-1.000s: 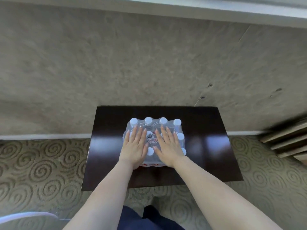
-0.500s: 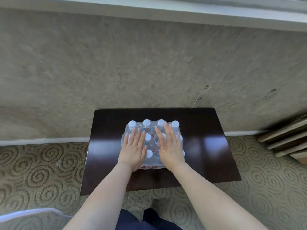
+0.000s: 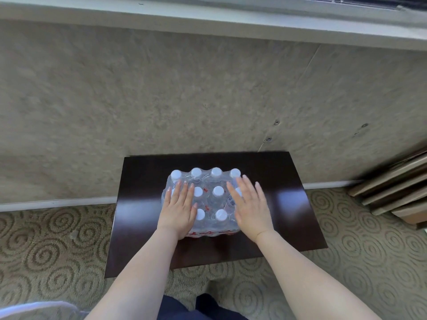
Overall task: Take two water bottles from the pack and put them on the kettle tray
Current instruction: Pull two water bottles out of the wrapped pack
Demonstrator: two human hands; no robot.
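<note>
fingers (image 3: 184, 192) flat, spread wider apart | pack (image 3: 208, 204) sealed | table (image 3: 288, 204)

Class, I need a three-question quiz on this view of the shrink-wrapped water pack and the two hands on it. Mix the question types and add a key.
1. True or false: the pack is still sealed in its wrap.
2. The pack stands on: A) the carpet, B) the dark table, C) a kettle tray.
3. Fill in: the left hand and right hand lie ____ on top of the pack, gripping no bottle.

Key: 1 true; 2 B; 3 flat
</note>
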